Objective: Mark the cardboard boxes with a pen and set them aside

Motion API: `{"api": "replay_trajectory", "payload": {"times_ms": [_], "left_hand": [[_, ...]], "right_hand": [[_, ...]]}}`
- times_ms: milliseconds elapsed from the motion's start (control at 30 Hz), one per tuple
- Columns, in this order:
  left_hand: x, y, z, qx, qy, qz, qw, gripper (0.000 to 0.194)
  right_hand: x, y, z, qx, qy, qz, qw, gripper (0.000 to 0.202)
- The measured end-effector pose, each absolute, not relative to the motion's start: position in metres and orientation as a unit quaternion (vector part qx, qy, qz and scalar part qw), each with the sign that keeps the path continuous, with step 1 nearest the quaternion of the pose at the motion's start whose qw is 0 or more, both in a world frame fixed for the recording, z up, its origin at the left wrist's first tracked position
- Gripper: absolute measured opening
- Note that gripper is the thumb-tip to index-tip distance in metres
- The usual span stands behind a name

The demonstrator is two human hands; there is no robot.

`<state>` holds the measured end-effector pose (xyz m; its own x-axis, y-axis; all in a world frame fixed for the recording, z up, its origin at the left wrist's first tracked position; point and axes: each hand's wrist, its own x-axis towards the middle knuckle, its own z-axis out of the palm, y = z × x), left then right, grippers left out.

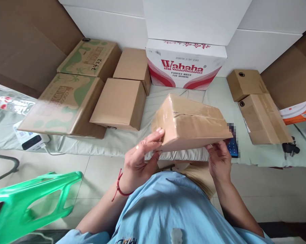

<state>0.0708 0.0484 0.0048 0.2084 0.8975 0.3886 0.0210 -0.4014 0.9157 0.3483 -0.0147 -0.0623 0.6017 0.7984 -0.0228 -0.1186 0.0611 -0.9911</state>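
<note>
A taped brown cardboard box is held tilted between both hands, above the front edge of the cloth-covered table. My left hand grips its left lower corner, with fingers on the side and the thumb below. At the right lower corner my right hand has its fingers closed on the underside, partly hidden by the box. A phone lies on the cloth just beside my right hand. Behind the held box stands a white and red Wahaha carton.
Green-printed cartons and plain brown boxes stand at the left, near a white device and plastic bottle. Two brown boxes and black keys are at the right. A green stool stands at the lower left.
</note>
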Motion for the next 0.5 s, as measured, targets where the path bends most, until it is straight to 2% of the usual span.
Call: {"api": "replay_trajectory", "payload": {"times_ms": [200,300,333,500], "left_hand": [[0.059,0.060,-0.023,0.585,0.378,0.568,0.438,0.030],[0.060,0.065,-0.039,0.506,0.416,0.592,0.470,0.036],[0.061,0.067,-0.045,0.477,0.424,0.597,0.485,0.039],[0.072,0.075,-0.067,0.379,0.448,0.596,0.548,0.049]], "right_hand": [[0.351,-0.025,-0.052,-0.650,-0.424,0.211,0.594,0.014],[0.348,-0.025,-0.040,-0.655,-0.498,0.136,0.552,0.009],[0.345,-0.023,-0.035,-0.648,-0.528,0.110,0.538,0.012],[0.329,-0.007,-0.004,-0.592,-0.652,0.001,0.474,0.066]]}}
